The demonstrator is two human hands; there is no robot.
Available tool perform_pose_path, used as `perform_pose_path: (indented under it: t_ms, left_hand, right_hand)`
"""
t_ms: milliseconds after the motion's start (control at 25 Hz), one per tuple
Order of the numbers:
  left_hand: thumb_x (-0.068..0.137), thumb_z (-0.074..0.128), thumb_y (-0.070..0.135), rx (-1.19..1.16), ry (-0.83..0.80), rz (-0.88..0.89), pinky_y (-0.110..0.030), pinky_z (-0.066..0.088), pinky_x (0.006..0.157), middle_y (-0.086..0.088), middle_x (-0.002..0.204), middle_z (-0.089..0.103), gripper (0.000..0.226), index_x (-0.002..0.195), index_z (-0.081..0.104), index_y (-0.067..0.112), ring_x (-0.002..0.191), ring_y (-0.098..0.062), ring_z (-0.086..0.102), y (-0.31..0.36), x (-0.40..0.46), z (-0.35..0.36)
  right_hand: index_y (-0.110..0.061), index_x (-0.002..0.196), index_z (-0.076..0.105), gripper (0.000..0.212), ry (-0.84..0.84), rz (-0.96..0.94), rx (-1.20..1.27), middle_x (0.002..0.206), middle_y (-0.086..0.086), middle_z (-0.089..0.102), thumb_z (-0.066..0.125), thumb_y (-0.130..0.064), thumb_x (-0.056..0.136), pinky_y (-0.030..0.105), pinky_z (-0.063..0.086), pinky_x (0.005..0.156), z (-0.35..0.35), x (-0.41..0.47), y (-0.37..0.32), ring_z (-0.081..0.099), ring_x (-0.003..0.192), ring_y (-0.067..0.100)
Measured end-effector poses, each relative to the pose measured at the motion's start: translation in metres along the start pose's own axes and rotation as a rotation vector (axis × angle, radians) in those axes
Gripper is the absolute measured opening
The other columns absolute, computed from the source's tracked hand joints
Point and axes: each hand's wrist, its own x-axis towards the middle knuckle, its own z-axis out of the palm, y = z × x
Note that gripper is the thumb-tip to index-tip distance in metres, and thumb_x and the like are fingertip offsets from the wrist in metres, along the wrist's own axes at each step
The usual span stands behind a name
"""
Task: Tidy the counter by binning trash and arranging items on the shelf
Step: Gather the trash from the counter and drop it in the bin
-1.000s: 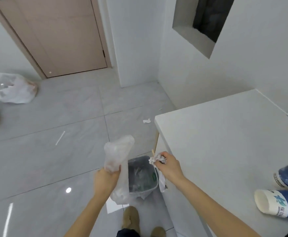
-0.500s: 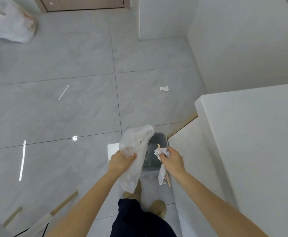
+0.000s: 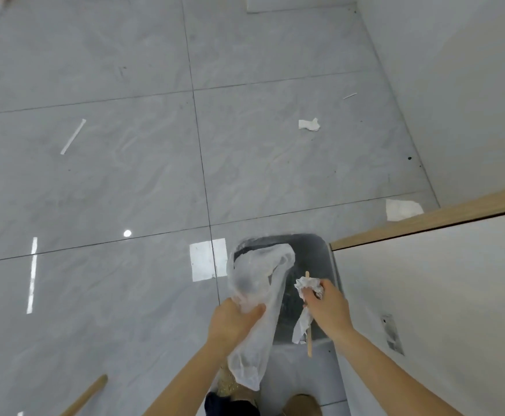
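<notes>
From my remote feed: the left hand (image 3: 233, 322) grips a limp plastic bag (image 3: 257, 298) over the bin (image 3: 320, 250); the right hand (image 3: 327, 304) pinches crumpled tissue (image 3: 306, 285) and a wooden stick (image 3: 309, 345). Released off-centre, the trailing bag or stick could, I judge, catch the rim and land on the floor (image 3: 125, 175).

Your plastic bag (image 3: 257, 283) covers part of the bin (image 3: 320, 250). Your shoes (image 3: 302, 405) are cut off at the bottom edge.

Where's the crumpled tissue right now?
In the right hand, the crumpled tissue sits above the grey bin, beside the plastic bag.
</notes>
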Motion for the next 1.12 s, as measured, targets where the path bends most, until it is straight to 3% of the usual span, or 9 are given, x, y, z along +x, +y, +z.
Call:
perform_pose_path:
  t_ms: [80,200,280,400,520,800,1000,1120]
  left_hand:
    - [0.086,0.056,0.037,-0.016,-0.007,0.007,-0.025,0.042,0.08,-0.013,0.108,0.062,0.045,0.113,0.053,0.001,0.091,-0.022,0.056,-0.002,0.033,0.015]
    - [0.088,0.054,0.034,0.007,-0.089,0.01,-0.032,0.046,0.094,-0.019,0.118,0.061,0.045,0.114,0.052,-0.002,0.11,-0.03,0.058,-0.004,0.073,0.039]
    - [0.087,0.055,0.035,0.068,-0.121,0.036,-0.032,0.045,0.096,-0.016,0.123,0.059,0.047,0.119,0.049,0.002,0.114,-0.029,0.056,-0.007,0.087,0.048]
    - [0.083,0.059,0.038,0.111,-0.141,0.079,-0.033,0.04,0.102,-0.007,0.137,0.048,0.061,0.134,0.035,0.014,0.124,-0.026,0.047,-0.014,0.089,0.055]
    - [0.082,0.06,0.039,0.166,-0.14,0.112,-0.034,0.038,0.105,-0.005,0.143,0.042,0.068,0.138,0.028,0.016,0.129,-0.025,0.043,-0.017,0.076,0.047]
    - [0.084,0.048,0.051,0.572,-0.07,0.306,-0.047,0.028,0.114,0.001,0.152,0.029,0.069,0.142,0.022,0.025,0.139,-0.022,0.028,0.015,-0.013,0.003]
    - [0.086,0.042,0.053,0.8,0.011,0.41,-0.051,0.012,0.117,-0.001,0.155,0.022,0.07,0.143,0.016,0.024,0.143,-0.025,0.017,0.062,-0.111,-0.048]
    - [0.086,0.042,0.053,0.846,0.041,0.444,-0.051,0.007,0.117,-0.002,0.156,0.019,0.07,0.144,0.014,0.024,0.144,-0.026,0.013,0.09,-0.172,-0.08]
  right_hand:
    - [-0.004,0.111,0.054,0.028,-0.001,0.017,0.021,0.095,0.008,0.059,0.049,-0.025,0.094,0.02,0.036,0.055,0.013,0.034,0.012,0.052,0.082,0.018]
    - [-0.004,0.112,0.054,0.03,0.007,0.034,0.008,0.109,0.015,0.063,0.052,-0.027,0.092,0.023,0.038,0.057,0.028,0.07,0.03,0.053,0.085,0.022]
    - [-0.006,0.116,0.052,0.033,-0.025,0.07,0.0,0.115,0.015,0.063,0.053,-0.027,0.091,0.026,0.038,0.071,0.034,0.081,0.038,0.056,0.093,0.027]
    - [-0.01,0.125,0.047,0.04,-0.096,0.112,-0.036,0.124,0.014,0.059,0.054,-0.028,0.09,0.029,0.039,0.079,0.037,0.082,0.045,0.055,0.106,0.029]
    - [-0.01,0.133,0.039,0.05,-0.118,0.09,-0.111,0.137,0.013,0.048,0.055,-0.026,0.09,0.036,0.042,0.096,0.028,0.066,0.039,0.048,0.122,0.031]
    - [-0.017,0.143,0.022,0.062,-0.164,-0.082,-0.306,0.156,0.005,0.019,0.05,-0.033,0.091,0.039,0.025,0.117,-0.023,-0.026,-0.008,0.021,0.142,0.023]
    - [-0.019,0.142,0.023,0.061,-0.124,-0.222,-0.484,0.152,0.003,0.028,0.047,-0.041,0.09,0.04,0.031,0.112,-0.079,-0.114,-0.059,0.026,0.14,0.024]
    - [-0.021,0.142,0.022,0.062,-0.111,-0.278,-0.558,0.154,0.002,0.025,0.046,-0.046,0.09,0.046,0.026,0.114,-0.113,-0.165,-0.086,0.02,0.142,0.027]
